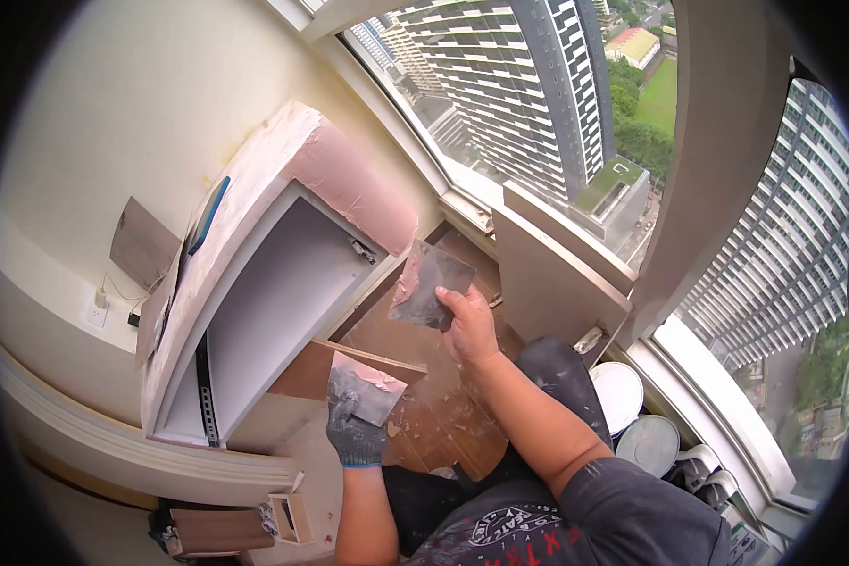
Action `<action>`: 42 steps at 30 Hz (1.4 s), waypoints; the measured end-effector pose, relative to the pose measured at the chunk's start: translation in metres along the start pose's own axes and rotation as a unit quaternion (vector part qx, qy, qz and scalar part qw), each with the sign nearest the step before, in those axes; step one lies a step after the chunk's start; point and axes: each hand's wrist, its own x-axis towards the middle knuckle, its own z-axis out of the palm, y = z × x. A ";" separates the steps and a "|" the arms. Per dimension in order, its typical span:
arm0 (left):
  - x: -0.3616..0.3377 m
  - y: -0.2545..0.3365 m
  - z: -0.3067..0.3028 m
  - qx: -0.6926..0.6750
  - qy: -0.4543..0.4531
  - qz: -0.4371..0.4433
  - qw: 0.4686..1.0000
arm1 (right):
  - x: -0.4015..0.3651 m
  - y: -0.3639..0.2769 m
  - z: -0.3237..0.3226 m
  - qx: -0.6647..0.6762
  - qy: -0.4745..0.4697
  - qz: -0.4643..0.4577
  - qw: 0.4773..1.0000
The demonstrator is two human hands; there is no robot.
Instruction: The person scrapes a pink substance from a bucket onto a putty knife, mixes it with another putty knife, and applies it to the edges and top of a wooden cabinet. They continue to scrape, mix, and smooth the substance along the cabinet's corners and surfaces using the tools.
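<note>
My left hand (357, 436), in a dark grey work glove, grips a flat metal putty spreader (377, 404) with pink putty along its far edge. My bare right hand (470, 325) pinches a second flat putty spreader (443, 272), thumb on top, with pink putty smeared on its left side. That second blade is just beside the near end of a white cabinet (264, 274), whose end panel (354, 184) is coated in pink putty. The cabinet is open in front, with a metal hinge (362, 251) and a black drawer slide (208, 396) inside.
A brown board (349, 366) sticks out below the cabinet. Loose panels (547, 269) lean under the window. Round buckets (618, 396) stand right of my legs. A blue-edged tool (209, 215) lies on the cabinet. Debris dots the wooden floor (453, 424); a wall outlet (96, 311) is at left.
</note>
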 end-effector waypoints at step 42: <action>0.008 0.013 0.080 0.119 -0.030 0.013 0.992 | -0.036 -0.029 0.039 -0.465 -0.399 -0.300 0.731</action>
